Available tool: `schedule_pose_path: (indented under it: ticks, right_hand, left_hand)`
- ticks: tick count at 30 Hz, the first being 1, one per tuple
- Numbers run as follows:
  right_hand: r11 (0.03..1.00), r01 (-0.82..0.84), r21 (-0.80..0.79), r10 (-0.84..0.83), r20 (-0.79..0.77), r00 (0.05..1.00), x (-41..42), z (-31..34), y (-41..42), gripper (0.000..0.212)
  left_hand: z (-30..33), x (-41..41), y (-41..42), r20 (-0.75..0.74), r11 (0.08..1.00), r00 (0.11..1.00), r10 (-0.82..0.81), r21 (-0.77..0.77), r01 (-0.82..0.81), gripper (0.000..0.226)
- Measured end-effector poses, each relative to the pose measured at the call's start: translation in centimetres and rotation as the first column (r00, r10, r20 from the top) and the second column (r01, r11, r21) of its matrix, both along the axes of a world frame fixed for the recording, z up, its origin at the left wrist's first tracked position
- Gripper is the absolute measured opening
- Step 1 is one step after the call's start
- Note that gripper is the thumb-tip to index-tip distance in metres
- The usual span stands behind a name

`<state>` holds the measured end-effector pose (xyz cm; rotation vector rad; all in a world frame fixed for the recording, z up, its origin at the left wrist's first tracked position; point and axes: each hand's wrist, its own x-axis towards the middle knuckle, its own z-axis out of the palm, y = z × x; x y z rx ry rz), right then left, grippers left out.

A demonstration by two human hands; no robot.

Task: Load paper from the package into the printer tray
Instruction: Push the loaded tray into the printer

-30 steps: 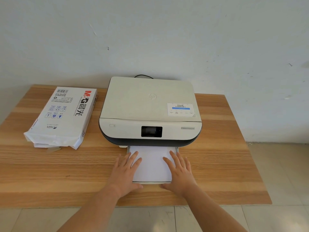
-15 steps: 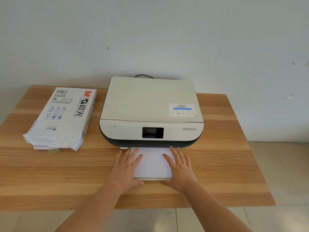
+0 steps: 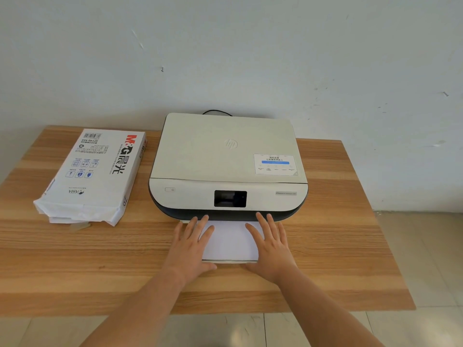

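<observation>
Pale floor tiles [image 3: 250, 329] show along the near edge of a wood-grain counter [image 3: 338, 259], and two bare forearms reach over that edge from below. Both hands lie flat with palms down and fingers spread, gripping nothing. The left hand [image 3: 190, 244] rests on the left side of a white paper stack [image 3: 229, 240], its thumb curled along the stack's near left corner and its fingertips reaching up to the dark front of the printer. The right hand [image 3: 271, 246] mirrors it on the right side of the stack, thumb at the near right corner, fingers pointing toward the printer. The paper lies in the printer tray [image 3: 226, 261], of which only a thin pale lip shows under the near edge of the sheets; the far end of the paper runs under the printer's front.

Behind the hands, the white HP printer [image 3: 228, 156] sits around the middle of the counter toward its far edge, lid closed, with a small dark screen [image 3: 230, 198] in the front panel and a label [image 3: 275, 164] on the lid's near right corner. To its left, near the counter's far left corner, lies the paper package [image 3: 92, 174], a white wrapper with its torn open end facing the near side. A black cable [image 3: 217, 111] loops behind the printer against the whitish wall [image 3: 225, 51].
</observation>
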<state>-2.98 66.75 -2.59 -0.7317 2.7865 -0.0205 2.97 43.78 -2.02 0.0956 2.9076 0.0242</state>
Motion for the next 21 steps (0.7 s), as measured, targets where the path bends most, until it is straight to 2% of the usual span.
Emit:
schedule_pose_path:
  ticks: [8,16,21]
  right_hand:
    - [0.998,-0.009,0.057,0.013,-0.070,0.997,-1.1,0.2,-0.6,0.104]
    - [0.998,0.033,0.058,-0.027,-0.108,0.994,-2.0,0.2,-1.1,0.116]
    - [0.996,0.026,0.085,-0.015,-0.134,0.991,-2.5,0.4,-1.2,0.117]
  left_hand:
    - [-0.5,-1.4,-0.5,-0.071,0.995,0.994,-0.087,-0.061,0.083,0.105]
    - [-0.7,-2.2,-0.8,-0.086,0.996,0.996,-0.001,-0.092,-0.007,0.111]
    - [-0.5,-2.8,-1.0,-0.091,0.995,0.996,-0.003,-0.100,-0.006,0.113]
